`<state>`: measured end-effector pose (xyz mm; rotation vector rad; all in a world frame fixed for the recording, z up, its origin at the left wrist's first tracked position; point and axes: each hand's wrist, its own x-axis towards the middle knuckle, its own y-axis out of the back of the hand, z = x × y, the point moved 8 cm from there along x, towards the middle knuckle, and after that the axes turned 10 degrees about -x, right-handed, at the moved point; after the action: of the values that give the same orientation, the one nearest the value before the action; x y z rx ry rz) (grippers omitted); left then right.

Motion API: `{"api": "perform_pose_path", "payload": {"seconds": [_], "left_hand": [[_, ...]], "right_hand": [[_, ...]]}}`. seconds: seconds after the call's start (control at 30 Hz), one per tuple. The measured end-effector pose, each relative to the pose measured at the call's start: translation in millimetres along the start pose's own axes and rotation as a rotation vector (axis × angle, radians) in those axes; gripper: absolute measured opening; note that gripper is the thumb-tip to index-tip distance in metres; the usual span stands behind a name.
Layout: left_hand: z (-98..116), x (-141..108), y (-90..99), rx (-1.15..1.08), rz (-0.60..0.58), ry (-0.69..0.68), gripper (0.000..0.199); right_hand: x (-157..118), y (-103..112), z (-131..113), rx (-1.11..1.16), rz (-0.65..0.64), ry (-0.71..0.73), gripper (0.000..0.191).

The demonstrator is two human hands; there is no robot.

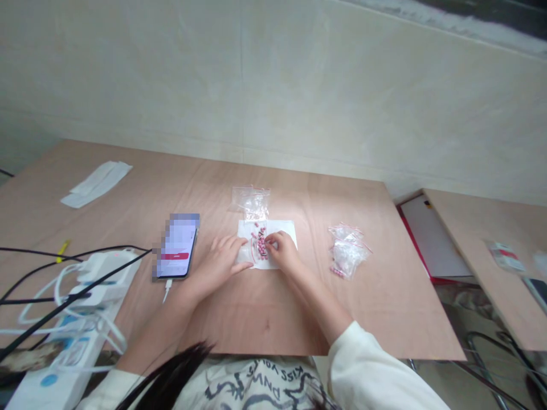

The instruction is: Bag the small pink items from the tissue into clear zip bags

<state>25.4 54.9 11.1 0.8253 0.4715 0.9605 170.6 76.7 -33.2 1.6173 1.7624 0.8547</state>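
Left hand (pixel 220 263) lies with fingers slightly apart on a small clear zip bag (pixel 245 253); right hand (pixel 282 251) brings its fingertips together among pink beads (pixel 260 245) on white paper (pixel 287 232), any grip hidden. Beyond sits a second zip bag (pixel 252 204); rightward, a third zip bag (pixel 347 250) holds more beads, on a plywood table (pixel 299 319).

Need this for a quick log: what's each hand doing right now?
Left hand: open, fingers on a small clear plastic bag.
Right hand: curled at the pink beads; cannot tell if holding one.
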Motion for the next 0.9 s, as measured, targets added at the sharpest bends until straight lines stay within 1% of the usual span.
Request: {"api": "perform_pose_path", "payload": {"seconds": [0.1,0.17,0.23,0.33,0.4,0.47,0.53,0.6,0.7,0.8,0.9], "left_hand": [[-5,3,-4.1,0.033,-0.005,0.026,0.044],[-6,5,-6.8,0.044,-0.010,0.033,0.044],[-5,6,-8.7,0.048,-0.004,0.036,0.043],[-5,6,-10.0,0.037,0.017,0.042,0.041],[-5,5,-10.2,0.034,0.023,0.044,0.041],[-6,2,-9.9,0.047,0.019,0.040,0.040],[-7,-1,-9.7,0.062,0.004,0.035,0.040],[-7,-5,-10.2,0.071,-0.016,0.040,0.040],[-8,-9,-10.6,0.073,-0.034,0.064,0.039],[-6,-11,-11.4,0.063,-0.040,0.068,0.037],[-1,-11,-12.1,0.053,-0.042,0.064,0.035]], "right_hand": [[0,4,-4,-0.013,-0.003,0.009,0.008],[-2,11,-9,0.021,0.038,-0.002,0.005],[-5,17,-20,0.082,0.067,0.023,0.004],[-15,19,-36,0.138,0.067,0.067,0.007],[-23,22,-34,0.112,0.125,0.006,0.009],[-34,22,-26,0.051,0.178,-0.076,0.007],[-42,16,-19,-0.007,0.161,-0.114,0.005],[-48,9,-16,-0.043,0.130,-0.109,0.004],[-50,5,-16,-0.055,0.122,-0.078,0.008],[-49,8,-19,-0.020,0.149,-0.076,0.008],[-48,14,-30,0.073,0.177,-0.048,0.007]]}}
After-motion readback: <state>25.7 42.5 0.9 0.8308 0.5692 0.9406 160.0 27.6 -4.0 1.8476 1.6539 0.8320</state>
